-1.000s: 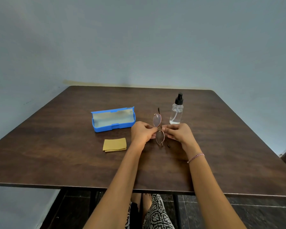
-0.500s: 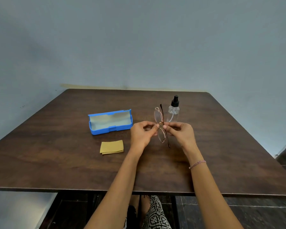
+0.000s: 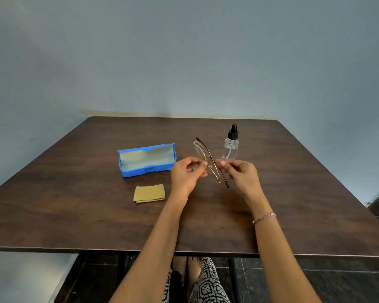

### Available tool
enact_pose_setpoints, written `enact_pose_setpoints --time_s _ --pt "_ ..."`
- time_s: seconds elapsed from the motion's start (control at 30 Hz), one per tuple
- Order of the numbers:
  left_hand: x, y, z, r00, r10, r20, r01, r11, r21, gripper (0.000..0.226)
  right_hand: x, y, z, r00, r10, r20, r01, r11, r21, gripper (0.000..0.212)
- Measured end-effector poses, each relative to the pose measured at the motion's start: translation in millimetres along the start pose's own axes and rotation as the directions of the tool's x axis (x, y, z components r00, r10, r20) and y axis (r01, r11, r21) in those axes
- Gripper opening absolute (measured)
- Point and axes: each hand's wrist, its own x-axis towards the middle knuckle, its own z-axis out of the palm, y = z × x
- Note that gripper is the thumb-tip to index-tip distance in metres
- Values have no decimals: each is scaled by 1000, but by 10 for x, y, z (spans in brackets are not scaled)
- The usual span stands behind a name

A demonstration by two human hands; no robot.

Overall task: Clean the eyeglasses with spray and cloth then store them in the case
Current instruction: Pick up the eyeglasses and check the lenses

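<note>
One wide-angle camera sits on the person's head and looks forward and down over the desk [image 3: 74, 215], near enough that the left hand [image 3: 187, 173] and right hand [image 3: 242, 174] show at mid-frame. The wall [image 3: 184, 62] behind fills the upper half; the floor [image 3: 315, 281] under the desk's near edge shows at the bottom.

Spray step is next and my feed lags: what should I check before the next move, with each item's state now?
1. Glasses gripped: ok, left hand and right hand both pinch them.
2. Hand free for the spray bottle: not ok.
3. Spray bottle upright: ok.
4. Liquid in it: cannot tell.
5. Cloth free, folded: ok.
6. Case open: ok.
</note>
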Motion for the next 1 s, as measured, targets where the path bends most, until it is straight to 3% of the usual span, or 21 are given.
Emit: enact_pose_setpoints --time_s 0.13,0.3,0.67,0.8,0.9,1.0 --pt "-3 43 -30 994 -110 -23 101 966 -236 11 7 31 -2 994 71 85 -79 992 97 20" --pt "-15 68 -43 986 -164 5 154 916 -371 8 -11 -8 -2 989 107 103 -124 975 183 23" --pt "-3 73 -24 981 -186 57 192 886 -422 8 -27 -2 -93 969 133 208 -186 948 259 28" --pt "13 72 -18 968 -196 160 246 868 -431 8 -4 -7 -195 975 108 196 -169 929 330 14" --pt "25 46 -41 970 -185 160 239 857 -457 9 12 42 -327 979 94 183 -143 950 277 13" --pt "69 14 -100 985 -159 60 167 842 -513 11 19 52 -455 990 76 117 -95 982 166 16"
